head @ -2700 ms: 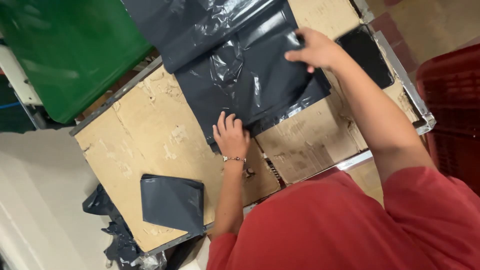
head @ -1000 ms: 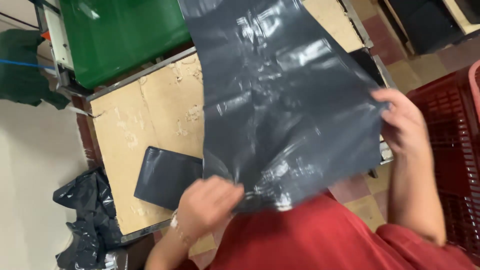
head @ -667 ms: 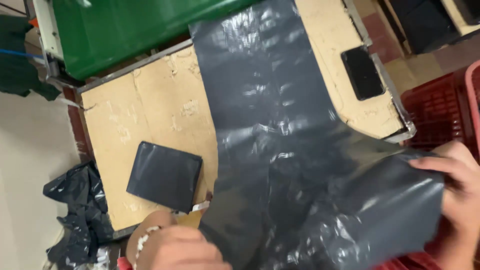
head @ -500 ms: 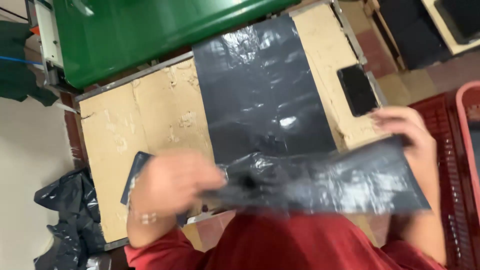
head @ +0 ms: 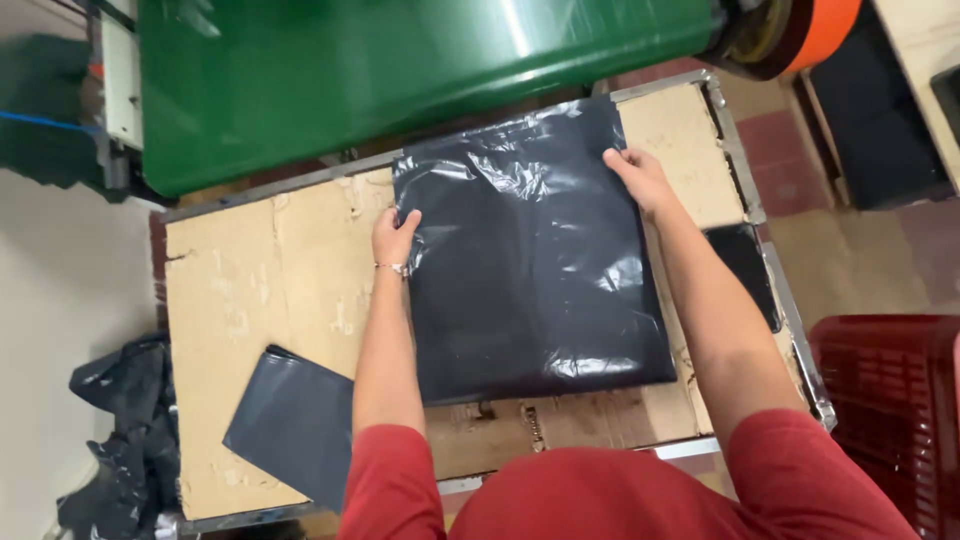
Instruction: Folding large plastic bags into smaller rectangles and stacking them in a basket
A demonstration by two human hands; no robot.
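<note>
Left hand: the left hand [head: 395, 235] lay at the left edge of the black plastic bag [head: 530, 250], near its far corner. The fingers were curled over the edge, with the thumb on the film, so it appeared to pinch the bag lightly. A thin bracelet sat at the wrist.
Left arm: the forearm ran almost straight up from the red sleeve to the hand, bare from below the elbow, and crossed above the cardboard.
Right hand: the right hand [head: 640, 178] rested on the right edge of the same bag, close to its far corner. The fingers were bent and closed on the edge; how firmly they gripped could not be told.
Right arm: the forearm slanted from the lower right up to the hand and passed over the bag's right side.
Black plastic bag: it lay flat and folded into a rough rectangle on the cardboard-topped table [head: 250, 290], towards its right half, with creases and shiny patches on the film.
Smaller folded bag: a second dark folded bag [head: 290, 420] lay near the table's near-left corner, well apart from the hands.
Dark flat object: a black flat item [head: 745, 270] sat at the table's right edge, just beside the right forearm.
Surroundings: a green machine cover [head: 400, 70] stood beyond the table, a red crate [head: 890, 400] to the right, and crumpled black film [head: 120, 430] on the floor at left.
</note>
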